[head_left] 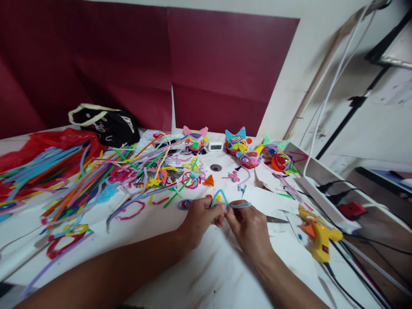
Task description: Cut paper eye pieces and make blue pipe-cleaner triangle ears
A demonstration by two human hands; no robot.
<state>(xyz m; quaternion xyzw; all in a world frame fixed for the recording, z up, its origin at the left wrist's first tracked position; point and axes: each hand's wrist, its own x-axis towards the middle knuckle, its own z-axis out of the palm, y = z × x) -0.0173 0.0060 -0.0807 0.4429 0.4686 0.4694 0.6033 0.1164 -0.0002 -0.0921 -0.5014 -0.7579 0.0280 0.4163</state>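
Both my hands grip one light-blue pipe cleaner (224, 198) bent into a pointed peak above the white table. My left hand (204, 214) pinches its left side, fingers closed. My right hand (248, 225) pinches the other side, and a straight end sticks out to the right over the fingers. Behind my left hand lies a small blue and purple coiled piece (184, 204). Just beyond the peak is an orange pipe-cleaner triangle (208, 180). Scissors (277, 219) lie partly hidden beside my right hand.
Loose coloured pipe cleaners (77, 180) spread across the left. Decorated animal heads (236, 141) stand at the back near a small digital clock (215, 146). A yellow glue gun (320, 238) and a power strip (331, 206) with cables lie on the right. A black bag (111, 126) sits back left.
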